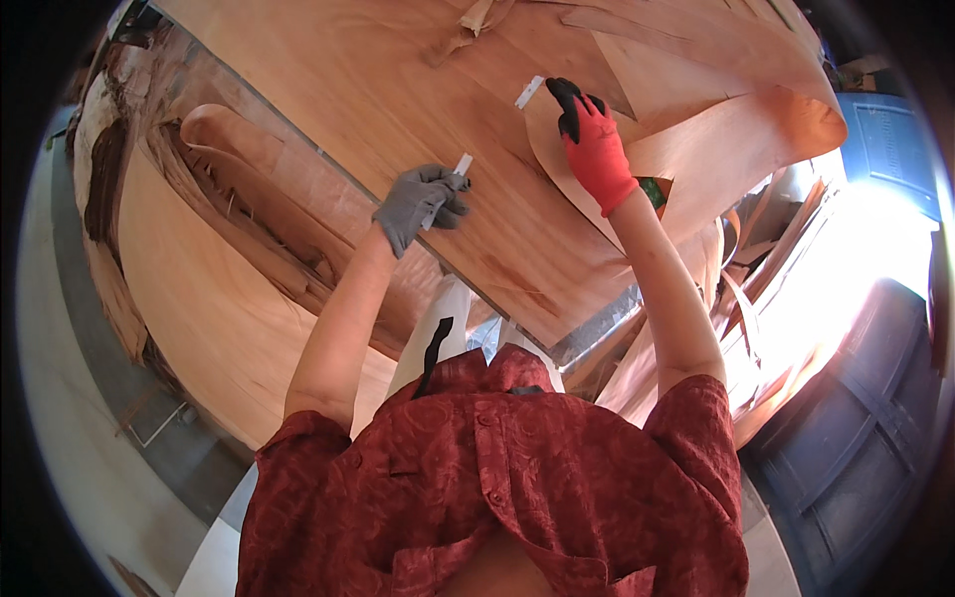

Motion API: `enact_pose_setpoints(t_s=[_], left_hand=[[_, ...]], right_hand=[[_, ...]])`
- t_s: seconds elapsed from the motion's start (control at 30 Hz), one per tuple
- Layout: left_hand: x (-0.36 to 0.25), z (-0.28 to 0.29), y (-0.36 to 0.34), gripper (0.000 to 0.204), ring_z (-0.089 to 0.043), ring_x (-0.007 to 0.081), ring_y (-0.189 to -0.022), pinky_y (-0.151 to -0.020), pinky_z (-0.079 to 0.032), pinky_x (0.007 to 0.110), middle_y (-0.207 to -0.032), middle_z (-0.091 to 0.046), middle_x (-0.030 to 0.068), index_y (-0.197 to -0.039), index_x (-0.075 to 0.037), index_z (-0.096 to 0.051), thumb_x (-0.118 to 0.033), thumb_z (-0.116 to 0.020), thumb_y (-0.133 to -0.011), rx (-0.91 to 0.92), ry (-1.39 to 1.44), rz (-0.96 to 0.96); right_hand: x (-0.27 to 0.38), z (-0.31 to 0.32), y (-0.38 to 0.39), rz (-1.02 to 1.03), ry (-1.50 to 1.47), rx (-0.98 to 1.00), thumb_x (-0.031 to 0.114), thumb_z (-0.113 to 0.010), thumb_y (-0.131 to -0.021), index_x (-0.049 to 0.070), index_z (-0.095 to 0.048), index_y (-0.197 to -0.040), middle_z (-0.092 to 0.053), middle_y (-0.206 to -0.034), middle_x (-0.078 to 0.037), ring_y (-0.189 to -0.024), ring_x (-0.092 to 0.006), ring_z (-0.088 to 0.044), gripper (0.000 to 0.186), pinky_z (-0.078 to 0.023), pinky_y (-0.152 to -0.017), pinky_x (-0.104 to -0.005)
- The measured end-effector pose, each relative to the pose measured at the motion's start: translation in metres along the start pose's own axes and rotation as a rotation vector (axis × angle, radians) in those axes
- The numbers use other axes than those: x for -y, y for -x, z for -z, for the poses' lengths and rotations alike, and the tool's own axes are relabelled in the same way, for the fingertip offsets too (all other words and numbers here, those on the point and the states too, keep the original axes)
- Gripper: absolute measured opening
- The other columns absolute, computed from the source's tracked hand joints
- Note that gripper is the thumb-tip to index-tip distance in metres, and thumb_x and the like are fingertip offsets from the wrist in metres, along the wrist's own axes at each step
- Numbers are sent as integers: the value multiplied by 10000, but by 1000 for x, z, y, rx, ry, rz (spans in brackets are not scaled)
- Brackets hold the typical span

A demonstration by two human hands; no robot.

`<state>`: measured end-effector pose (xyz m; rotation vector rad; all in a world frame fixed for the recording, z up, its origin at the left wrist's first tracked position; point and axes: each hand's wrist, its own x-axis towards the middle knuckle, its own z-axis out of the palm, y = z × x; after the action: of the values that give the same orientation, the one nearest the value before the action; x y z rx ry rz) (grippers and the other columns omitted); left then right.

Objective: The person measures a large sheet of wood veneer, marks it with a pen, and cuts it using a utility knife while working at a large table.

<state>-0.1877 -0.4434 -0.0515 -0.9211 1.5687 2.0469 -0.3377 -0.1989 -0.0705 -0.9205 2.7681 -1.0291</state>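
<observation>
My left hand [423, 204], in a grey glove, is closed around a narrow pale flat strip [463, 164] whose ends stick out above and below the fingers. It is over the left edge of a broad sheet of wood veneer [497, 219]. Farther forward and to the right, my right hand [595, 144] wears a red glove with black fingers. Its fingertips pinch a short whitish flat piece [529, 93] at the veneer's surface. Whether these pieces are blades or tape cannot be told. Beside the right hand, a loose veneer sheet [731, 139] curls up at its far edge.
Several stacked, curled veneer sheets [209, 259] with ragged edges lie to the left. A torn veneer scrap [477, 20] rests at the far side. Loose strips [746, 308] hang at the right, near a dark blue panelled object [846, 428]. Bright light washes out the right side.
</observation>
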Motion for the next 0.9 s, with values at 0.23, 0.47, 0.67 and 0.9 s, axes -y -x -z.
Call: enact_pose_setpoints(t_s=[0.23,0.47,0.67,0.9], left_hand=[[11,-47,-9,175,-688,191,-695,-536,-578,296,-917,-670,95,-1035,29,-635,-105,-591,-932,128,19,29],[22,-65,-18,212,-674,179,-691,-568,-562,280,-906,-678,91,-1088,4,-620,-144,-591,-939,179,45,24],[20,-98,-43,212,-688,203,-669,-576,-568,289,-861,-703,125,-1076,31,-622,-101,-544,-929,221,-39,63],[42,-85,-72,273,-693,207,-682,-615,-578,302,-913,-707,167,-1094,48,-617,-180,-558,-955,342,48,73]], right_hand=[[23,-13,76,-95,-113,46,56,-703,-787,123,-361,-1473,-549,-1320,-130,-1169,-343,-496,769,-403,-1014,-428],[8,-32,93,-131,-139,-14,88,-693,-795,96,-343,-1469,-534,-1286,-169,-1139,-380,-485,759,-435,-979,-444],[3,-37,100,-91,-190,-76,32,-670,-771,112,-397,-1441,-569,-1250,-151,-1131,-372,-502,729,-444,-969,-447],[2,-36,101,-14,-196,-14,-61,-631,-737,133,-361,-1474,-628,-1231,-101,-1132,-337,-536,808,-445,-978,-425]])
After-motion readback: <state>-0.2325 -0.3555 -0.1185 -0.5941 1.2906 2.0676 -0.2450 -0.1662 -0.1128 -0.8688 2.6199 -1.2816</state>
